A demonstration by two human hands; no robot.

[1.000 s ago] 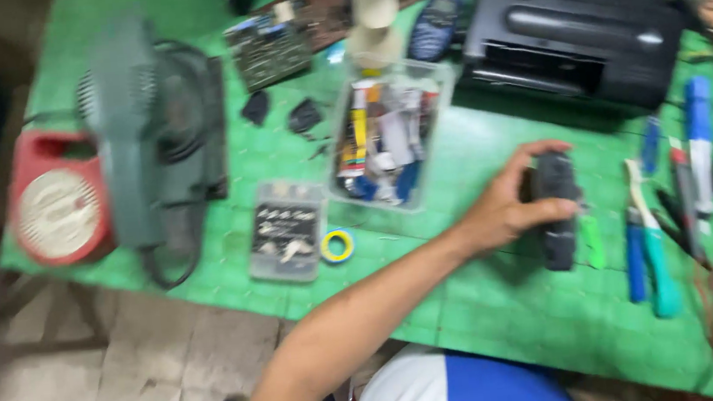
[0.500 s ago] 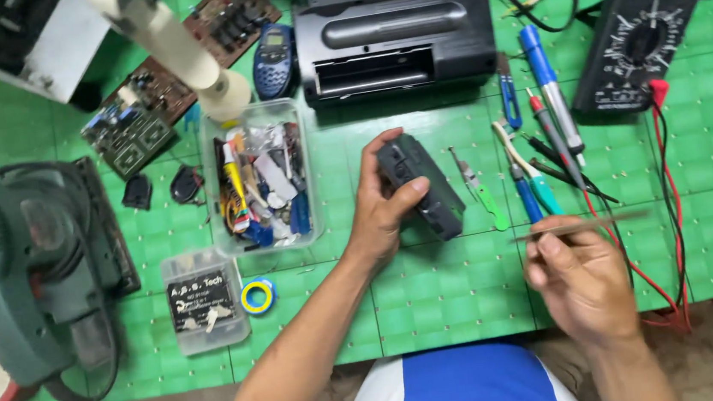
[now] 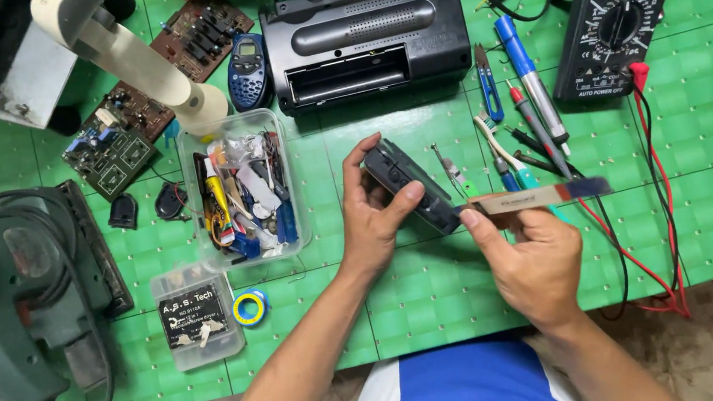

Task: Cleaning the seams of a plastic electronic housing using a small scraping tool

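My left hand [image 3: 379, 216] grips a small black rectangular device [image 3: 411, 185], tilted up off the green checked table [image 3: 434, 297]. My right hand [image 3: 529, 254] pinches a flat metal strip tool [image 3: 537, 198] with a blue end; its tip touches the device's right end. Both hands are near the front middle of the table.
A black radio [image 3: 364, 36] stands behind, a black multimeter [image 3: 628, 17] with red leads at back right. Pliers, screwdrivers and snips [image 3: 521, 117] lie to the right. A clear parts tray [image 3: 239, 189], a small clear box [image 3: 194, 313], a yellow-blue tape roll [image 3: 250, 307], circuit boards [image 3: 111, 144] and a green power tool [image 3: 12, 291] sit left.
The view has settled over the table. My left hand has tilted the black device up, and my right hand has brought the metal strip from the right against the device's end.
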